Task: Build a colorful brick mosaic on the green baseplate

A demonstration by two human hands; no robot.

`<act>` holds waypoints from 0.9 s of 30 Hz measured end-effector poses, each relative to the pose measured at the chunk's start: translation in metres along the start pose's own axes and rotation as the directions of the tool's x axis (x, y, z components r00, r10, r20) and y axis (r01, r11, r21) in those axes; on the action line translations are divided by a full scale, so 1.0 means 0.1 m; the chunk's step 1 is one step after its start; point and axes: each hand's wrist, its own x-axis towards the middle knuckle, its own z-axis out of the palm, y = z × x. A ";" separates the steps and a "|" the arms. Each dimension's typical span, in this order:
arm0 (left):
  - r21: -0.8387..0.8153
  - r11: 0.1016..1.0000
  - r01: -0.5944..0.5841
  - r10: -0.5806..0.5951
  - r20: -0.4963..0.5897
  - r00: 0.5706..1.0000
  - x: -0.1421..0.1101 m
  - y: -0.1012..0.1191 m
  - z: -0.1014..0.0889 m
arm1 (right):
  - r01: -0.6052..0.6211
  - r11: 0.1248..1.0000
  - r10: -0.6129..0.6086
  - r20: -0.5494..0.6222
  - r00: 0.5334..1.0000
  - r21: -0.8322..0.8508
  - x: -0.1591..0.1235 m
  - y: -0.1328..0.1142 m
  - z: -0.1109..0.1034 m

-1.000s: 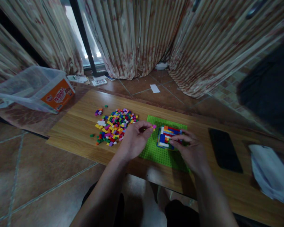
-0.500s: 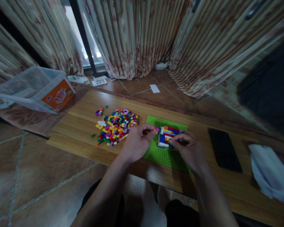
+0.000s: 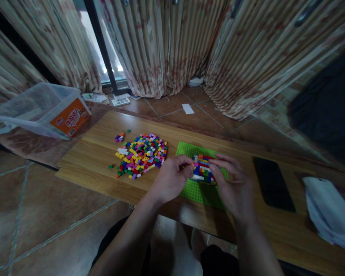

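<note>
My left hand [image 3: 174,176] pinches a small pink toy brick [image 3: 195,164] between thumb and fingertips, over the left side of a multicoloured brick structure [image 3: 200,173]. The structure sits on a green studded baseplate [image 3: 194,193], with rows of white, blue, red, orange and other bricks showing on top. My right hand [image 3: 231,178] reaches over the structure's right side. Its thumb and index fingertips come close together at the top, the other fingers lying slightly apart; whether a brick is between them is hidden. The structure's right part is covered by this hand.
Loose coloured bricks [image 3: 145,153] lie in a heap left of the baseplate on the wooden table [image 3: 89,153]. A black phone-like slab [image 3: 273,184] and a whitish package [image 3: 327,207] lie to the right. At far left stands a clear plastic bin [image 3: 40,111].
My left hand has moved right with the pink brick, from beside the structure to over its left part. My right hand's fingertips have shifted slightly up, away from the structure's near part.
</note>
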 end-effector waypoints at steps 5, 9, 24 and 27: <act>-0.011 0.999 -0.037 0.037 0.005 0.999 -0.01 0.00 0.05 | 0.058 0.998 -0.059 0.075 0.995 0.012 -0.05 -0.12 0.12; -0.016 0.999 -0.050 0.050 0.022 0.998 -0.01 0.00 0.09 | 0.065 0.998 -0.066 0.052 0.996 0.022 -0.07 -0.13 0.17; 0.117 0.991 -0.059 0.067 -0.065 0.996 -0.04 0.06 0.12 | 0.075 0.997 -0.075 -0.011 0.997 -0.008 -0.11 -0.15 0.24; 0.120 0.991 -0.058 0.066 -0.068 0.995 -0.04 0.07 0.12 | 0.083 0.996 -0.084 -0.010 0.996 -0.013 -0.10 -0.16 0.23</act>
